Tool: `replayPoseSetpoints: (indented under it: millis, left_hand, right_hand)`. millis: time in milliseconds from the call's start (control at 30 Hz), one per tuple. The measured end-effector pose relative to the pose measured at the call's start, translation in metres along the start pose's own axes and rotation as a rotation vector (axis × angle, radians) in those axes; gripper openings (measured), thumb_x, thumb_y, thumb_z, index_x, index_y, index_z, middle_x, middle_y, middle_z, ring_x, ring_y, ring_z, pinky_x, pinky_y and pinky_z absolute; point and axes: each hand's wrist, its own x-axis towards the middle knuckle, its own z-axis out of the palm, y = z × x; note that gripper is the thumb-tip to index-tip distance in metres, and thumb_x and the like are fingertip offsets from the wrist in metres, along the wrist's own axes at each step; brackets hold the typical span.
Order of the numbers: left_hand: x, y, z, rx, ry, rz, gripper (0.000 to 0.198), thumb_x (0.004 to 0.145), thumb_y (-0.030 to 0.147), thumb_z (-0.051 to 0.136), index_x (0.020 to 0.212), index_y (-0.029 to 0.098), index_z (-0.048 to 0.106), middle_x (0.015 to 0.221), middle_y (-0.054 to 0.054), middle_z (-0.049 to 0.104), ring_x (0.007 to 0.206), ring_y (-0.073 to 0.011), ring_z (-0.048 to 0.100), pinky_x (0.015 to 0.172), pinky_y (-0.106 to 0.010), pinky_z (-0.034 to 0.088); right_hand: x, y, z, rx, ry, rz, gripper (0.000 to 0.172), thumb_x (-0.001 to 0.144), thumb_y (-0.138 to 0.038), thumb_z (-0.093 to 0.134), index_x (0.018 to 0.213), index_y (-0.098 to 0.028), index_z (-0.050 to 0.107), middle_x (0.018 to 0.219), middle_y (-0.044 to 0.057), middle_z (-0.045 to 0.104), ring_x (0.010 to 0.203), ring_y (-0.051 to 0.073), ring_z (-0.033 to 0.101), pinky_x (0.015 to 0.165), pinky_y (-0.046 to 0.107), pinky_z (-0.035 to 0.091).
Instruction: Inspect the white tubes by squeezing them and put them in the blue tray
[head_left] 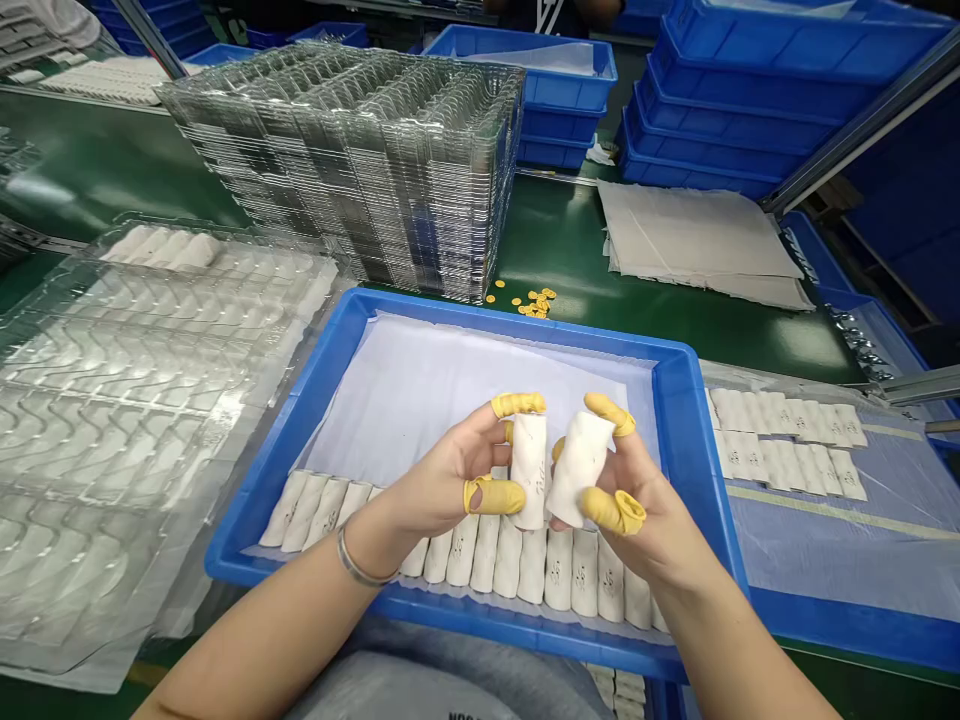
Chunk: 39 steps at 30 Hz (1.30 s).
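Observation:
My left hand, in yellow finger cots, grips a white wavy cylinder with dark marks on its side. Opposite it, my right hand pinches a second white wavy cylinder, tilted to the right. Both pieces are held up side by side over a blue tray. A row of similar white cylinders lies along the tray's near side, several bearing dark marks; my left wrist and arm hide part of that row. White paper lines the tray floor behind my hands.
Clear plastic trays lie at left, one with white cylinders. Behind rises a tall stack of clear trays. Yellow finger cots are scattered beyond the tray. Paper sheets, stacked blue bins and more cylinders are at right.

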Motion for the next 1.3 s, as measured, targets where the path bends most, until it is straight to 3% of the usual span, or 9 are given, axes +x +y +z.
replayPoseSetpoints:
  millis: [233,333,433,500,667,833,967,1167,1300]
  left_hand:
    - [-0.001,-0.001,0.0,0.033,0.013,0.007,0.071,0.08,0.022,0.089,0.145,0.032,0.061,0.1,-0.003,0.066,0.086,-0.016,0.064,0.068,-0.022,0.058]
    - [-0.001,-0.002,0.0,0.043,0.014,0.002,0.071,0.081,0.022,0.088,0.146,0.033,0.06,0.101,-0.004,0.066,0.091,-0.0174,0.064,0.072,-0.024,0.059]
    - [-0.001,-0.002,-0.001,0.038,0.012,0.009,0.069,0.082,0.024,0.088,0.144,0.031,0.06,0.1,-0.003,0.065,0.088,-0.0163,0.064,0.07,-0.023,0.058]
    - [-0.001,-0.002,-0.001,0.031,0.002,0.005,0.069,0.082,0.024,0.088,0.144,0.032,0.059,0.104,-0.004,0.066,0.09,-0.0173,0.066,0.07,-0.024,0.059]
    - [0.001,0.0,-0.001,0.014,-0.007,-0.001,0.068,0.083,0.022,0.087,0.143,0.034,0.059,0.11,-0.005,0.067,0.1,-0.0208,0.068,0.074,-0.027,0.063]
    - [0.001,0.0,-0.001,0.037,-0.008,-0.006,0.069,0.082,0.021,0.087,0.144,0.03,0.057,0.1,-0.002,0.064,0.076,-0.0128,0.064,0.061,-0.021,0.061]
    - [0.0,-0.003,-0.002,0.059,-0.007,-0.016,0.069,0.082,0.023,0.087,0.145,0.03,0.057,0.099,-0.002,0.065,0.079,-0.015,0.065,0.063,-0.023,0.06]
    - [0.002,-0.005,-0.003,0.07,0.03,-0.005,0.062,0.08,0.021,0.088,0.135,0.03,0.063,0.109,-0.005,0.068,0.094,-0.0172,0.065,0.07,-0.022,0.056]
    - [0.003,-0.004,0.001,0.083,0.082,0.017,0.059,0.078,0.02,0.089,0.131,0.028,0.064,0.104,-0.004,0.069,0.091,-0.0161,0.064,0.074,-0.023,0.054]
  right_hand:
    - [-0.001,0.005,0.001,-0.088,0.084,-0.038,0.053,0.082,-0.031,0.098,0.126,-0.04,0.069,0.103,-0.002,0.064,0.078,0.011,0.063,0.068,0.023,0.058]
    - [-0.002,0.007,0.003,-0.125,0.045,-0.042,0.052,0.088,-0.03,0.093,0.13,-0.039,0.064,0.108,-0.001,0.068,0.082,0.013,0.066,0.071,0.024,0.059]
    - [-0.003,0.009,0.004,-0.149,0.001,-0.029,0.071,0.093,-0.028,0.089,0.147,-0.049,0.048,0.096,-0.004,0.066,0.075,0.013,0.063,0.062,0.021,0.058]
    - [-0.003,0.008,0.003,-0.14,-0.016,-0.025,0.073,0.096,-0.03,0.086,0.15,-0.054,0.043,0.097,-0.005,0.065,0.075,0.013,0.062,0.061,0.021,0.059]
    - [0.001,0.002,-0.003,-0.089,-0.036,-0.015,0.055,0.098,-0.037,0.084,0.143,-0.049,0.055,0.109,-0.001,0.064,0.094,0.015,0.065,0.085,0.03,0.063]
    - [0.003,0.0,-0.005,-0.085,0.086,-0.032,0.053,0.086,-0.028,0.094,0.126,-0.048,0.066,0.099,-0.004,0.058,0.072,0.013,0.062,0.061,0.025,0.064]
    - [0.003,0.004,-0.003,-0.122,0.102,-0.034,0.047,0.089,-0.03,0.091,0.126,-0.046,0.067,0.092,-0.004,0.058,0.068,0.013,0.059,0.057,0.024,0.061]
    - [0.002,0.012,0.004,-0.245,0.179,-0.145,0.058,0.09,-0.033,0.091,0.137,-0.043,0.057,0.109,0.001,0.069,0.096,0.019,0.067,0.07,0.026,0.06]
    - [0.0,0.016,0.004,-0.42,0.164,-0.188,0.038,0.104,-0.033,0.074,0.137,-0.038,0.057,0.131,0.007,0.069,0.121,0.025,0.066,0.089,0.036,0.061]
